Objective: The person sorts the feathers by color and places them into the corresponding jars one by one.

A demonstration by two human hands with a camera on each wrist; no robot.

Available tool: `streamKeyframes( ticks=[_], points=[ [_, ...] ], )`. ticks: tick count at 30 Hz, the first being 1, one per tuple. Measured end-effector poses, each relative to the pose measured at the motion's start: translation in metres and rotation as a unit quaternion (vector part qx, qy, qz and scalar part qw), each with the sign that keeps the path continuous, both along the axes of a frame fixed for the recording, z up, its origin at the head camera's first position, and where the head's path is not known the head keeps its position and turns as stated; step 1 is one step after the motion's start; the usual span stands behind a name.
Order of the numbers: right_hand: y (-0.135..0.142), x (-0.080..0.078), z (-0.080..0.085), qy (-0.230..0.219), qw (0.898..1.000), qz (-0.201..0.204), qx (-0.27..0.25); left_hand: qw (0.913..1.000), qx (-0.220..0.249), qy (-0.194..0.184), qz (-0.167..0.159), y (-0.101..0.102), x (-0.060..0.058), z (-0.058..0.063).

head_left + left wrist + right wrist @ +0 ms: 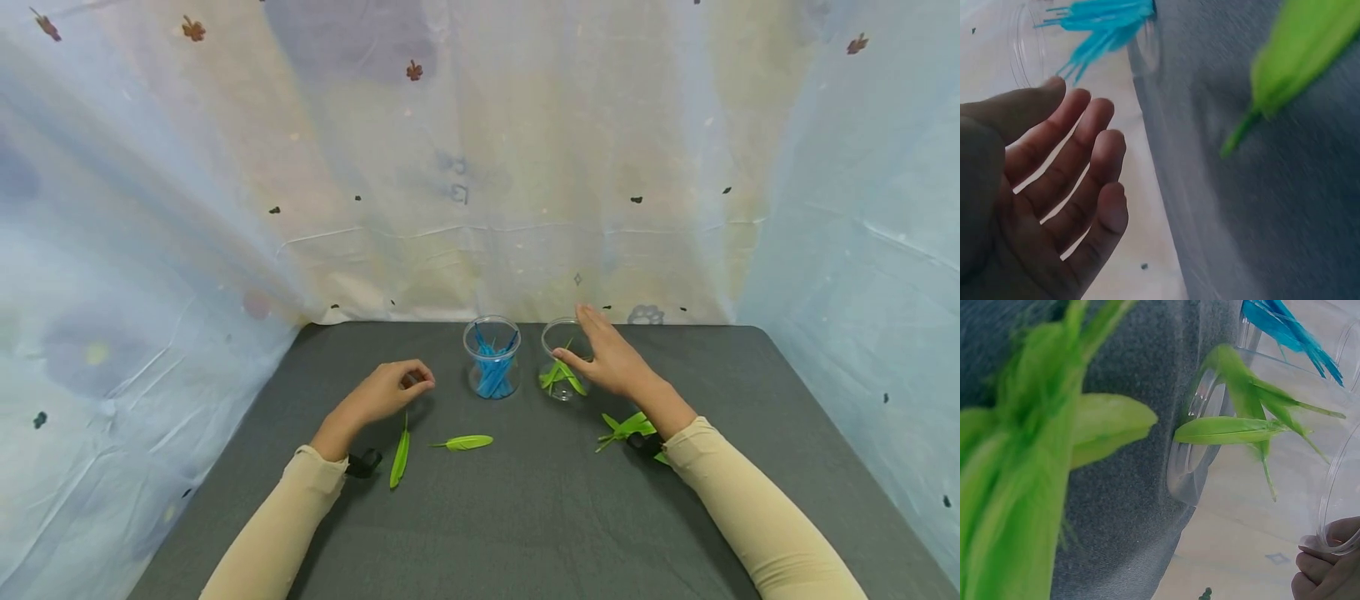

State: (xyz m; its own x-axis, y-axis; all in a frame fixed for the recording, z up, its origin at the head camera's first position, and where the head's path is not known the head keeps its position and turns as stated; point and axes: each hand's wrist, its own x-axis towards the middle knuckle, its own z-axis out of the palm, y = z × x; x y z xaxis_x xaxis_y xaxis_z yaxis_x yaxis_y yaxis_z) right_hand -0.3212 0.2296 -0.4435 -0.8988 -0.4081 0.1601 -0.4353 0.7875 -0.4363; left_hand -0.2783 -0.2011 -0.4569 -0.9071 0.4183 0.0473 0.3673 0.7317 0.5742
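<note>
My left hand hovers over the table's left side, fingers loosely bent and empty. Below it lies one green feather; a second green feather lies to its right. At the right clear jar, my right hand is beside the rim, fingers extended and thumb apart. Several green feathers stand inside that jar. Whether the fingers touch the rim cannot be told. More green feathers lie on the table under the right wrist, large in the right wrist view.
Left of the green-feather jar stands another clear jar holding several blue feathers. Both are near the far edge of the dark grey table. A patterned curtain hangs behind and at both sides.
</note>
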Motion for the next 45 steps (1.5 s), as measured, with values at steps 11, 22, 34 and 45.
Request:
streamKeyframes(
  ticks=[11,22,34,45],
  points=[
    [-0.001,0.000,-0.001,0.005,1.000,0.000,0.000,0.9994,-0.002,-0.012,-0.033,-0.029,-0.001,-0.016],
    [0.000,0.001,0.000,0.006,1.000,-0.002,-0.002,0.9969,-0.040,-0.046,-0.050,-0.044,0.002,-0.017],
    [-0.002,0.002,-0.001,-0.001,1.000,-0.003,-0.001,0.9932,-0.070,-0.070,-0.062,-0.042,0.005,-0.019],
    [0.000,0.002,0.000,0.000,1.000,-0.005,-0.003,0.9920,-0.084,-0.051,-0.080,-0.037,0.006,-0.019]
  ],
)
